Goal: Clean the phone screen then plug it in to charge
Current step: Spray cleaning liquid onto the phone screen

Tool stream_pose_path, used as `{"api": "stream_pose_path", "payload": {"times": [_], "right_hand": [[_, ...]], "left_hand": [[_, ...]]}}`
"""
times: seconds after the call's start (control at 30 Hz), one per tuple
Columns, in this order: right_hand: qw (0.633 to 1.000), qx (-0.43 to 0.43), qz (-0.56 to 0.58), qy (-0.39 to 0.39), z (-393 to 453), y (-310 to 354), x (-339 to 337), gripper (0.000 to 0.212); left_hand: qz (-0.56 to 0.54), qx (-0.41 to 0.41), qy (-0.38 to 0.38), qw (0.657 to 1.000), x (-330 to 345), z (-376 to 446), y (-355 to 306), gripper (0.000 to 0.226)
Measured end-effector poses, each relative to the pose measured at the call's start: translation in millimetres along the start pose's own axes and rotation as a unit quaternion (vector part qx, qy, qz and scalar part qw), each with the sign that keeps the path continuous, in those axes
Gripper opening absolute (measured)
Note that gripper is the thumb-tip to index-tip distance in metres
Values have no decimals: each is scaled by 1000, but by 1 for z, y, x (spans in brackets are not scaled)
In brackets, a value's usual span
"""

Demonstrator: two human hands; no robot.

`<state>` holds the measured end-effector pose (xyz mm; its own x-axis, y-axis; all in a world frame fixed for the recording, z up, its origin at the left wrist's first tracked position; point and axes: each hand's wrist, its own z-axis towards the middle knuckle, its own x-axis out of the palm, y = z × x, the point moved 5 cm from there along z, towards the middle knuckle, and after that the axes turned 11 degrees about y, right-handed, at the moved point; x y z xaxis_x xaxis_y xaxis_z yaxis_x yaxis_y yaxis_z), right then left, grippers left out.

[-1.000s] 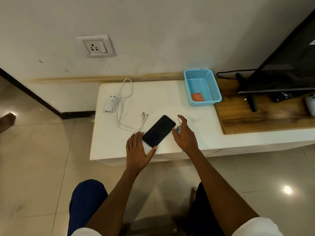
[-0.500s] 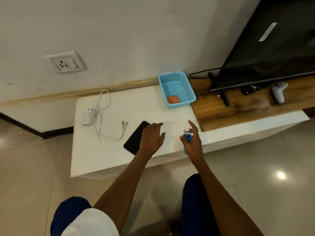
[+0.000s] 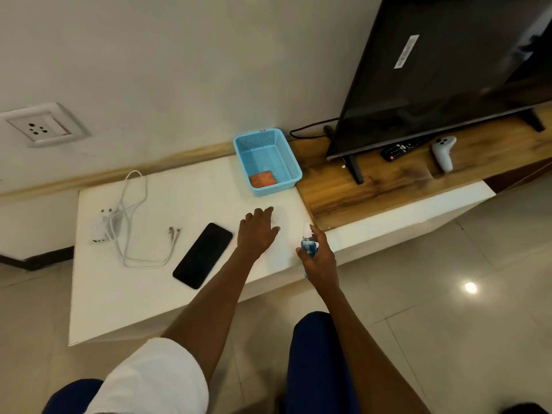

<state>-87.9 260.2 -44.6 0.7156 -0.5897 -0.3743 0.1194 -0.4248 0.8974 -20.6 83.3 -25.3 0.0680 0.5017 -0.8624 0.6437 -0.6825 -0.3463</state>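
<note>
Phone (image 3: pixel 202 255) face up, dark screen, lower centre of frame on the white table (image 3: pixel 98 297), just left of the left hand (image 3: pixel 257 233) and not touching it. Left hand (image 3: pixel 257 233) palm down, fingers loosely spread, holding nothing. Right hand (image 3: pixel 318 258) right of centre, wrapped round a small blue spray bottle (image 3: pixel 308 245), white nozzle up. White charger (image 3: pixel 100 228) and cable (image 3: pixel 131 234) at centre left. Orange cloth (image 3: pixel 262 180) inside blue basket (image 3: pixel 265 161). White label on TV (image 3: pixel 433 76), unreadable.

My bottle (image 3: pixel 308 245) holds blue liquid under a white cap; black phone (image 3: pixel 203 255), white bench (image 3: pixel 125 297), meshed blue basket (image 3: pixel 286 180) with, I think, orange cloth (image 3: pixel 262 179).
</note>
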Motion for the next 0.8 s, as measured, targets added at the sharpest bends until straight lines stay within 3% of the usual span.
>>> {"api": "stream_pose_path", "payload": {"times": [0.3, 0.43, 0.6, 0.7, 0.8], "right_hand": [[1000, 25, 9, 8, 1, -5, -8, 61], [1000, 11, 8, 6, 2, 1, -9, 60], [1000, -4, 19, 8, -3, 19, 0, 59], [999, -11, 20, 28, -6, 34, 10, 60], [998, -33, 17, 59, -12, 52, 21, 59]], "left_hand": [[-37, 17, -69, 997, -2, 12, -15, 23], [-190, 29, -75, 979, -5, 0, -7, 25], [-375, -8, -101, 922, -16, -27, 17, 27], [-488, -44, -75, 868, -20, -40, 30, 33], [-594, -47, -64, 801, -27, -54, 37, 23]]}}
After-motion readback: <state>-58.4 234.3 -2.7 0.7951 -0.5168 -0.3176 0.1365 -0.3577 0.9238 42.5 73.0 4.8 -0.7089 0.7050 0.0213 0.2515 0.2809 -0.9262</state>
